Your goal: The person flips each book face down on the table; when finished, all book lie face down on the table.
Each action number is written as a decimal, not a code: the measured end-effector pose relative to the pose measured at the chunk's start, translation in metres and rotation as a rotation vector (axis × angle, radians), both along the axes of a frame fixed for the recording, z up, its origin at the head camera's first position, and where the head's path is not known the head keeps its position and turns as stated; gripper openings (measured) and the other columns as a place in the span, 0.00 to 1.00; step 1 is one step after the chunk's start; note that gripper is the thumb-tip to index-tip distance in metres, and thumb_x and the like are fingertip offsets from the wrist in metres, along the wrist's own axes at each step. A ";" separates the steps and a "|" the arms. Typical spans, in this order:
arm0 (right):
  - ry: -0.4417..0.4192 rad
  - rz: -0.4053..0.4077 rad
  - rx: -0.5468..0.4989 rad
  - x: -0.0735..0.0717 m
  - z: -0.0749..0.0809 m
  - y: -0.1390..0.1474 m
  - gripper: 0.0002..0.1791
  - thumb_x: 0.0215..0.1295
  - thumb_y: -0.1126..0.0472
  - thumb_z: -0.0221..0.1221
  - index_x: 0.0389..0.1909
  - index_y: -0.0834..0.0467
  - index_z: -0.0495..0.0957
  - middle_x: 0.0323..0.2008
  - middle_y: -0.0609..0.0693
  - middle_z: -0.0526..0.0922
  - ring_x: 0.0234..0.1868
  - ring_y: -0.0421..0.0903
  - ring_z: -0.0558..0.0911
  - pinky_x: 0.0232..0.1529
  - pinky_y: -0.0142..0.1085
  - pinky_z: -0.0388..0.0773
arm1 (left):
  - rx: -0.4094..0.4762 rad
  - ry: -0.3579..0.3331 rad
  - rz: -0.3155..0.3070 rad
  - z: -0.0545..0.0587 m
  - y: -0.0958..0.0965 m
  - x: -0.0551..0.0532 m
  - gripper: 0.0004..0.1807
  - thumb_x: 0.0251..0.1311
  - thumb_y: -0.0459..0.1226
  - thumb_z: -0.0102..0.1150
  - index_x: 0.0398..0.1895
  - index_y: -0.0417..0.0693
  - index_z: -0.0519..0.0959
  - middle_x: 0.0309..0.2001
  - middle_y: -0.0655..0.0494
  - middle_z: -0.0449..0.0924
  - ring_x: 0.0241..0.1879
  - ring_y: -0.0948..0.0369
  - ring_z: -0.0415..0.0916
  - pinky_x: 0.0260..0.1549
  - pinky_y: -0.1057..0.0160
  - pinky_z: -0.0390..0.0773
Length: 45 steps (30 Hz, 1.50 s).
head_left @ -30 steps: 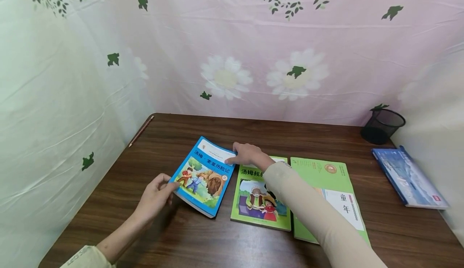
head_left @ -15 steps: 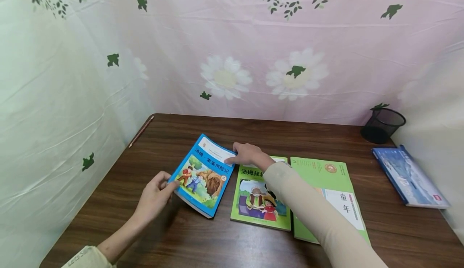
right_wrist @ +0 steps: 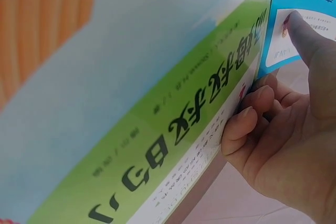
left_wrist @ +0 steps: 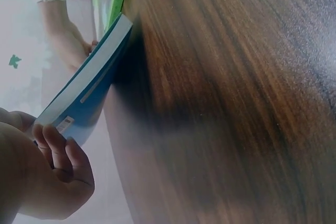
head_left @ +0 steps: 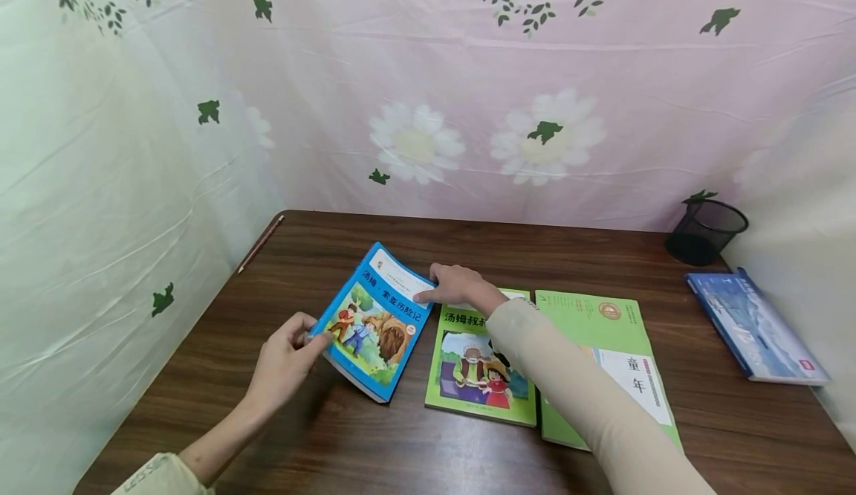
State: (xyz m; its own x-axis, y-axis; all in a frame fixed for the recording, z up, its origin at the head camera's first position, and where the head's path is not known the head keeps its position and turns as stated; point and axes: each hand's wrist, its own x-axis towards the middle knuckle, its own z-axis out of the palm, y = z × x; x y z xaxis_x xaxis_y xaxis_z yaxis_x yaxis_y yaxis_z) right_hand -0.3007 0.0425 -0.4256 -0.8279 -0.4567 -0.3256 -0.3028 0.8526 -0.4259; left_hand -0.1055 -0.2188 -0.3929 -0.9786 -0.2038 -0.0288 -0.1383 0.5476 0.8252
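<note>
A blue paperback book [head_left: 377, 324] with a cartoon cover is held between both hands, its left side raised and its cover slightly bowed. My left hand [head_left: 284, 357] pinches its lower left edge, thumb on the cover. In the left wrist view the page edges of the blue book [left_wrist: 86, 74] show above its shadow on the table. My right hand [head_left: 461, 287] grips the upper right corner; in the right wrist view the thumb [right_wrist: 310, 38] lies on the cover with the fingers curled underneath. Right beside it lies a green picture-cover book [head_left: 478, 369], partly hidden by the right sleeve.
A larger green book [head_left: 588, 313] lies next to the picture-cover one, partly under the right forearm. Farther right are a blue-and-white book [head_left: 756, 328] and a black mesh pen holder [head_left: 705, 235]. A pencil [head_left: 261, 242] lies along the left table edge. Patterned curtains [head_left: 435, 71] enclose the table.
The blue book's left side has tilted up a little more, its top left corner shifting up and to the right. My left hand has risen slightly with it; the right hand stays put.
</note>
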 end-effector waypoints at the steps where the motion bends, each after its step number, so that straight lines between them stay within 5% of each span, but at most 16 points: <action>1: -0.001 0.000 0.001 0.000 0.000 0.000 0.37 0.60 0.29 0.61 0.59 0.52 0.72 0.53 0.52 0.81 0.43 0.48 0.78 0.47 0.44 0.77 | -0.006 0.003 0.001 0.000 0.000 0.000 0.11 0.67 0.45 0.62 0.39 0.47 0.76 0.19 0.56 0.70 0.20 0.62 0.68 0.18 0.65 0.68; 25: -0.013 0.006 -0.048 0.002 0.005 0.002 0.35 0.60 0.31 0.62 0.57 0.52 0.74 0.50 0.50 0.82 0.42 0.47 0.77 0.45 0.43 0.76 | -0.179 0.179 -0.068 0.010 0.013 0.009 0.06 0.66 0.43 0.63 0.35 0.55 0.76 0.22 0.59 0.69 0.18 0.65 0.63 0.17 0.67 0.65; 45: -0.036 0.010 -0.089 0.002 0.004 0.005 0.35 0.60 0.30 0.62 0.56 0.53 0.74 0.46 0.49 0.82 0.42 0.47 0.78 0.45 0.42 0.76 | -0.318 0.261 -0.088 0.013 0.022 0.017 0.07 0.62 0.39 0.65 0.34 0.57 0.74 0.19 0.64 0.67 0.16 0.69 0.61 0.16 0.69 0.63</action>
